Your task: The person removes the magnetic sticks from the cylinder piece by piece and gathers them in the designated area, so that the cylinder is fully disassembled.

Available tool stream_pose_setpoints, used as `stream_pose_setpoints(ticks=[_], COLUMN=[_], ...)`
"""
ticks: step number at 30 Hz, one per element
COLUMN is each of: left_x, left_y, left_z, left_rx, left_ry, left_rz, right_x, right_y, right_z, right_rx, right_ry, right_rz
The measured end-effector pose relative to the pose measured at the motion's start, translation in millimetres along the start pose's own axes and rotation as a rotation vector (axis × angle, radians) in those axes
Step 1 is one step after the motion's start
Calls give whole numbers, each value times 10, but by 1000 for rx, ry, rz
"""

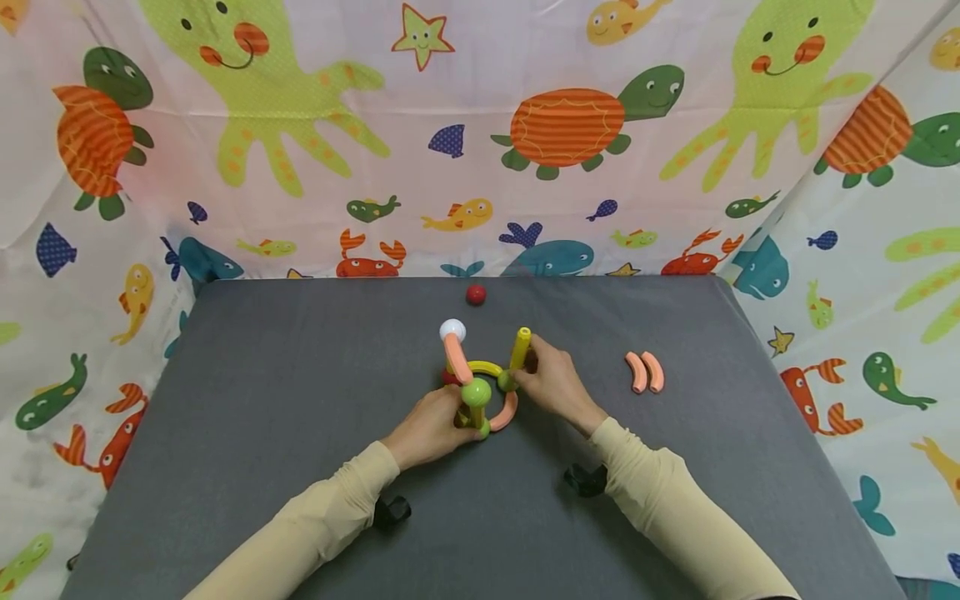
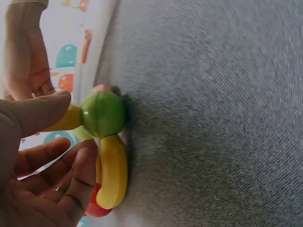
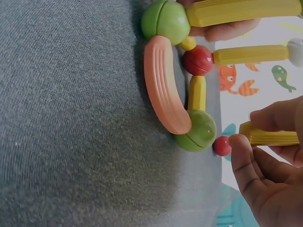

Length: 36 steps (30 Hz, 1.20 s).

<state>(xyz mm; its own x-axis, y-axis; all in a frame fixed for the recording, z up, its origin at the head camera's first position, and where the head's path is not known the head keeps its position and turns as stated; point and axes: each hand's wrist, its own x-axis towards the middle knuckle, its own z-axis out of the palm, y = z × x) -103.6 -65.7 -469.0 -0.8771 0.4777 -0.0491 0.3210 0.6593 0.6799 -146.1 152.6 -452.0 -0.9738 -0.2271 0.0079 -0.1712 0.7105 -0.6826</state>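
Note:
A small frame of balls and sticks stands mid-table. In it are a yellow curved stick (image 1: 486,367), a pink curved stick (image 3: 163,85), a red ball (image 3: 199,60) and green balls. My left hand (image 1: 429,427) pinches an upright yellow stick (image 2: 67,118) just above a base green ball (image 2: 104,114). That stick carries another green ball (image 1: 476,392), from which a pink curved stick (image 1: 456,358) reaches to a white ball (image 1: 452,331). My right hand (image 1: 555,385) pinches a separate yellow stick (image 3: 272,137). In the right wrist view its end is apart from the nearby green ball (image 3: 195,131).
Two loose pink curved sticks (image 1: 646,372) lie to the right on the grey table (image 1: 300,350). A loose red ball (image 1: 476,294) rests near the back edge. A patterned sea-animal cloth (image 1: 465,175) hangs behind the table.

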Motion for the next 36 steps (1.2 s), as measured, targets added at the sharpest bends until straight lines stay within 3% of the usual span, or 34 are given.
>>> stream_pose_setpoints(ticks=[9, 17, 30, 36], left_x=[-101, -144, -157, -150], left_y=[78, 149, 139, 133], left_z=[-102, -101, -63, -70], left_rx=[-71, -20, 84, 96], left_ry=[37, 100, 190, 206], left_rz=[16, 50, 127, 168], right_x=[-69, -109, -108, -210], right_y=[6, 41, -26, 127], right_z=[-127, -188, -231, -377], right_rx=[28, 4, -34, -109], right_ry=[10, 19, 20, 2], right_rz=[35, 22, 10, 45])
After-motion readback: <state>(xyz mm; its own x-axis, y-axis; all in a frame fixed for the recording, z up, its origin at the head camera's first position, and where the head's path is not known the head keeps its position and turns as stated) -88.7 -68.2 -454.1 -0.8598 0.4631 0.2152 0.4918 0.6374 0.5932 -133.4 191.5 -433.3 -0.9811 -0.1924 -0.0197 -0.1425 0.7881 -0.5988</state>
